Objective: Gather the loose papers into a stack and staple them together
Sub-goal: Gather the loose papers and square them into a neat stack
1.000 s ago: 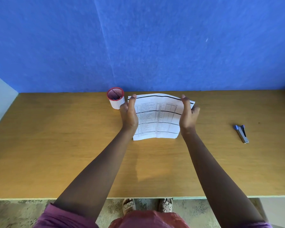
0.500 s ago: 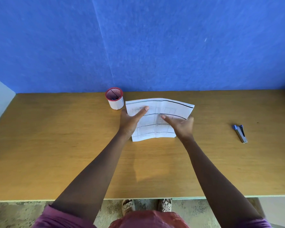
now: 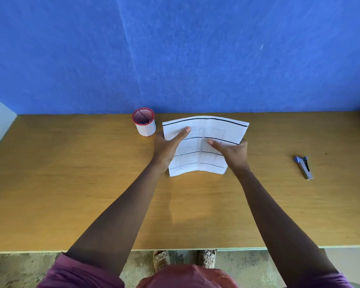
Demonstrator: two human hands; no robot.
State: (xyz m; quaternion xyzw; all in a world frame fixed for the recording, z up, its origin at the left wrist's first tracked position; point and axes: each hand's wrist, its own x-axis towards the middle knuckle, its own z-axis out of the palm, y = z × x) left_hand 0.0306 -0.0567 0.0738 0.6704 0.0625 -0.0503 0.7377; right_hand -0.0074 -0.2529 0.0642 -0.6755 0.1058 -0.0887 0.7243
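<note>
While both hands grip it, the papers [image 3: 204, 142] bow upward.
L hand [image 3: 166, 149] & R hand [image 3: 233, 153] pinch its sides, thumbs on top; print too small to read.

The desk [image 3: 71, 194] is a warm honey-brown wood tone with faint horizontal grain and a pale green front edge. The wall [image 3: 195, 48] behind it is a saturated, matte blue with a fine felt-like texture. The papers [image 3: 208, 129] are white, printed with a faint grey grid of table cells crossed by bold black horizontal lines. The pen cup [image 3: 144, 122] has a white outer wall, a red rim and a pinkish-red mesh interior. The stapler [image 3: 303, 167] is grey metal with a blue rear end and a black top. The sleeves [image 3: 79, 275] are a muted purple. The floor [image 3: 29, 269] is mottled grey-beige.
</note>
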